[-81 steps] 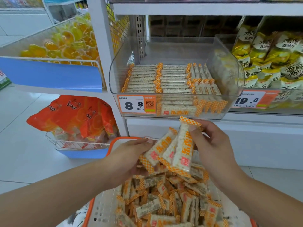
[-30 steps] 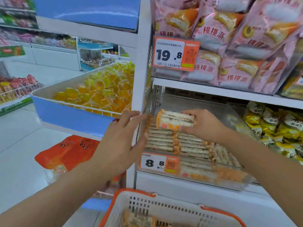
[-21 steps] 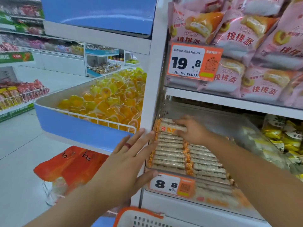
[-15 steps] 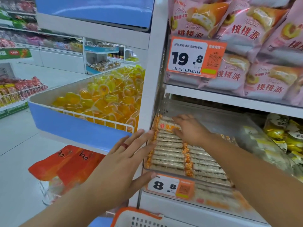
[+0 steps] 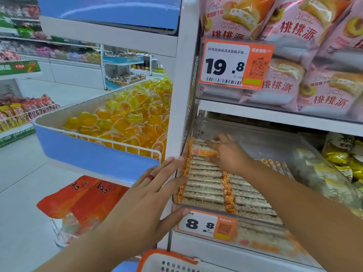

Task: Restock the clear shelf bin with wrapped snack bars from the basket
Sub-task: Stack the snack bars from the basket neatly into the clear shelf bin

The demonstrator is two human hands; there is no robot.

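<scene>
Two hands are at the clear bin (image 5: pixel 306 154): our right hand (image 5: pixel 228 154) reaches inside toward 12 o'clock, fingers curled on a wrapped snack bar (image 5: pixel 203 151) atop the left stack. Our left hand (image 5: pixel 145 199) is spread flat against the bin's 9 o'clock corner. At 6 o'clock, the basket (image 5: pixel 169 262) rim shows.

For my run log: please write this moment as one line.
right hand placing snack bars | left hand bracing clear bin | basket below
</scene>
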